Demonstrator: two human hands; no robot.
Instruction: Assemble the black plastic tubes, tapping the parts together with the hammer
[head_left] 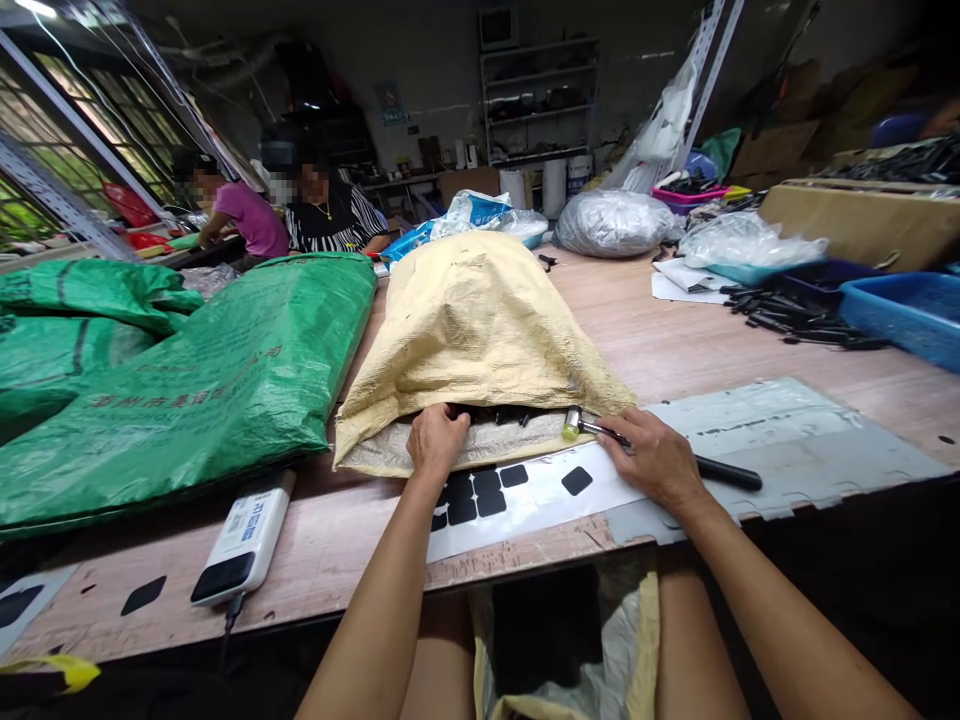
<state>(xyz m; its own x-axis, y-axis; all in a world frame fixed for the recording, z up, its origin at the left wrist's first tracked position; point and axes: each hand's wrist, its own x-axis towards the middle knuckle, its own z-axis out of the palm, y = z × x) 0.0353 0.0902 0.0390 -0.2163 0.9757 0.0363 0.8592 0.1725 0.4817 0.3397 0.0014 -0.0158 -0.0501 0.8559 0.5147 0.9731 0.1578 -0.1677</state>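
A yellow woven sack (480, 320) lies on the table with its mouth toward me, black pieces (511, 416) showing inside. My left hand (437, 440) is closed at the left part of the mouth, its fingertips partly inside; what it pinches is too hidden to name. A small hammer (727, 473) with a metal and yellow-green head lies at the right of the mouth. My right hand (651, 455) is closed around its shaft, near the sack's edge. Below the mouth, a white sheet (540, 505) bears black rounded squares (489, 494).
Green sacks (210, 370) fill the left side, with a white power bank (247, 540) in front. At right are black parts (802, 320) and a blue bin (907, 310). An open sack (645, 640) is between my legs. Two people (330, 215) sit across the table.
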